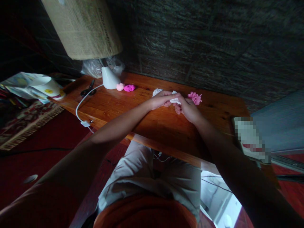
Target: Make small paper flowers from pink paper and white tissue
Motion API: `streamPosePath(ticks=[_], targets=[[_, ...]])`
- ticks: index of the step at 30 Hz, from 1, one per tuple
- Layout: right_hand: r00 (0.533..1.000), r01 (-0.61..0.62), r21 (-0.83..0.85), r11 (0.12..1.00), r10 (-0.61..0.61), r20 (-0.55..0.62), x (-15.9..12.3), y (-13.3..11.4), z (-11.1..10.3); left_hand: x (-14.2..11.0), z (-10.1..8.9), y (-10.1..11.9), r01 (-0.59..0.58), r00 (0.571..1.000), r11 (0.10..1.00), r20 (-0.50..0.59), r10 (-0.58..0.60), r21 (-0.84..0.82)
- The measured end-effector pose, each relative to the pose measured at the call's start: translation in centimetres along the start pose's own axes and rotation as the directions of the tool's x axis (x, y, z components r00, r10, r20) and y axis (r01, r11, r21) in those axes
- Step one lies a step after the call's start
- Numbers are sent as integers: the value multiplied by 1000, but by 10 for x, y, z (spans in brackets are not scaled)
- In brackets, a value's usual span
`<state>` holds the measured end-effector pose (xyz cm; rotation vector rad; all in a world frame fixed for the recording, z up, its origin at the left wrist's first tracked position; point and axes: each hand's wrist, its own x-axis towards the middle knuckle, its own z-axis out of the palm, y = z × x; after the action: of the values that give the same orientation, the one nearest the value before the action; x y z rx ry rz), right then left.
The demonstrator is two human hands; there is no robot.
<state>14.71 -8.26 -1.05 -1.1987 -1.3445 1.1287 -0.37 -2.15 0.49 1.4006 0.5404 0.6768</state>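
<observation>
The left hand (160, 101) and right hand (187, 109) meet over the counter (156, 123), fingers closed on the white piece (176, 99) between them; a light, even pinch should spare its shape. Best keep knuckles off the white clump (156, 91) behind the left hand and the pink clump (195, 98) far right.

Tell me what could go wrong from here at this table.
The white piece between the left hand and right hand might get crushed or torn, if it is as soft as it looks.
The pink ruffled piece lies close beside the right hand and could be knocked.
The lamp's white cord hangs over the table edge near the left forearm; a snag might drag the lamp.
</observation>
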Motion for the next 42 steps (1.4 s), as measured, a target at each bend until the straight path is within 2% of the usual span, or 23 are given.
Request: streamPosePath(ticks=[4, 13, 17, 21, 28, 36, 42], targets=[[1000, -22, -2, 1000, 22, 12, 1, -3, 2, 2, 0, 0, 20, 1000, 1000, -11, -20, -16], [1000, 18, -51, 999, -17, 20, -1, -7, 1, 3, -1, 0, 47, 999, 998, -4, -47, -32], [999, 23, -39, 999, -21, 28, 1, -4, 0, 4, -1, 2, 55, 998, 998, 3, -55, -7], [999, 13, -30, 999, -11, 46, 4, -1, -1, 4, -1, 1, 58, 998, 998, -35, -57, 20], [999, -12, -14, 1000, 13, 39, 4, -4, 0, 6, -3, 0, 74, 996, 996, -61, -71, 52], [1000, -19, 7, 1000, 19, 17, 4, -5, -1, 8, -5, -2, 80, 995, 995, -58, -77, 63], [1000, 9, -37, 999, -9, 26, 1, -7, -1, 8, -4, 0, 79, 996, 995, -45, -76, 59]])
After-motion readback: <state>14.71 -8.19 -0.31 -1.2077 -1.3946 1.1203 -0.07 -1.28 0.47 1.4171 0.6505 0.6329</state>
